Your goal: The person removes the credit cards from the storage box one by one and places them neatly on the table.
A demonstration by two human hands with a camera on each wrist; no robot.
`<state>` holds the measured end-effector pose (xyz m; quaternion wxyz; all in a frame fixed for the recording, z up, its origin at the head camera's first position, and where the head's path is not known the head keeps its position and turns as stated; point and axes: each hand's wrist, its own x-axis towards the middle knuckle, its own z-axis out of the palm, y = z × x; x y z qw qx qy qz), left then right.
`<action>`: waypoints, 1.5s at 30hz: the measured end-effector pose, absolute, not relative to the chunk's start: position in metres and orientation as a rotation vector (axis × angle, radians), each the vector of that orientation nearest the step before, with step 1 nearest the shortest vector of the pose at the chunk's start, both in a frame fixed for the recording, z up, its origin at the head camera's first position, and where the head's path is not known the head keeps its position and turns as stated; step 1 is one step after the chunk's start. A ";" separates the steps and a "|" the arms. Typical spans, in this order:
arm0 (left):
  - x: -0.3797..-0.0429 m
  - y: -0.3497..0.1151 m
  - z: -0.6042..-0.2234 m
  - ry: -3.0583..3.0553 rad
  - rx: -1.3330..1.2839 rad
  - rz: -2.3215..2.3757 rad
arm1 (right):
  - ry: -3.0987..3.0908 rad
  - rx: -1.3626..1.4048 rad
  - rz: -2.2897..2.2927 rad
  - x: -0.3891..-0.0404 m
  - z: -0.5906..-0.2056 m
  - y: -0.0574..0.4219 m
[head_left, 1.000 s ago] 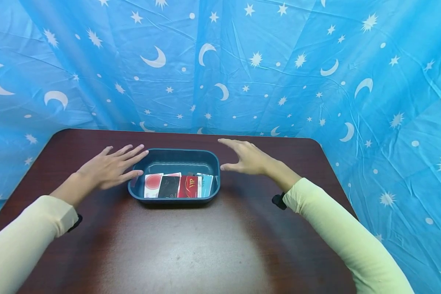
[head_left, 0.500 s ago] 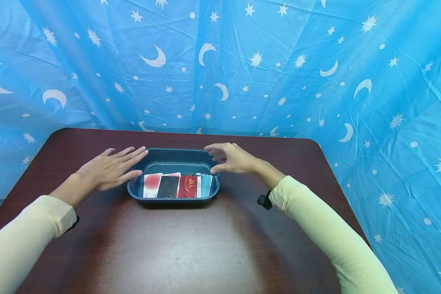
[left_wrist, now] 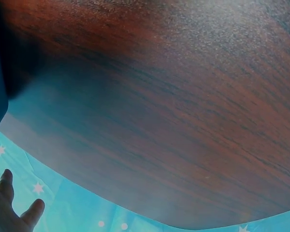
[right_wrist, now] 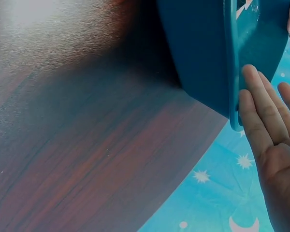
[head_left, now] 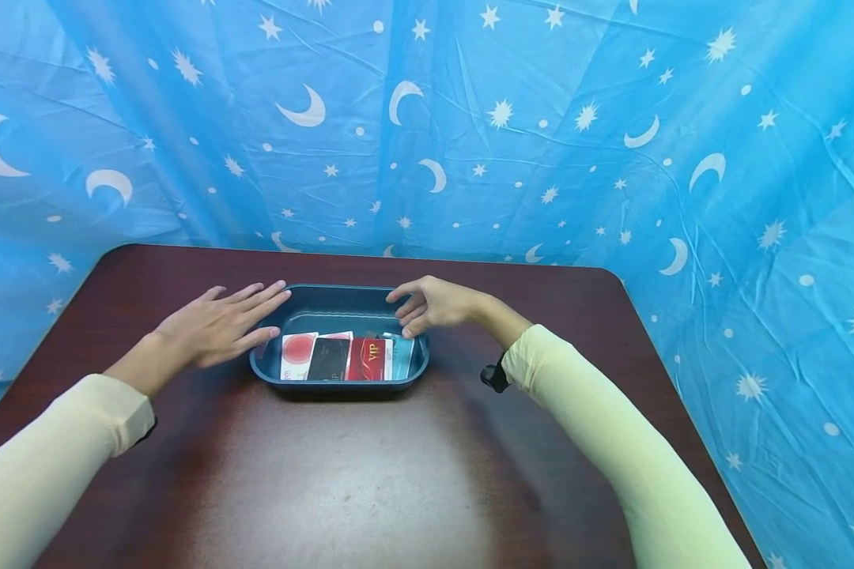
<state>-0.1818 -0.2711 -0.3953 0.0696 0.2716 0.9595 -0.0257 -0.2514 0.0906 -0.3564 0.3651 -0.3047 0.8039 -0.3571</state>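
A dark blue plastic tray stands on the table with several cards inside, lying along its near side. Among them are a white card with a pink circle, a black card, a red VIP card and a light blue card. My left hand hovers at the tray's left end, fingers stretched out over the rim. At the right end my right hand reaches over the rim, thumb near the blue card. Its fingers look loosely extended beside the tray wall in the right wrist view.
The brown wood-grain table has rounded far corners. Behind it and along the sides hangs a blue curtain with white moons and stars. Dark bands with a small black piece show at the cuffs.
My right hand has moved left from beside the tray to over its right end, with its fingers bending downward. The left hand has stayed at the left rim.
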 end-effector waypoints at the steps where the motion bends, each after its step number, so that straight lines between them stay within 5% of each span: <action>1: -0.182 -0.271 -0.395 2.891 0.818 -0.091 | 2.060 -0.775 -0.914 -0.252 -0.357 0.089; 45: -0.180 -0.271 -0.405 2.948 0.871 -0.140 | 2.009 -0.592 -0.453 -0.260 -0.365 0.034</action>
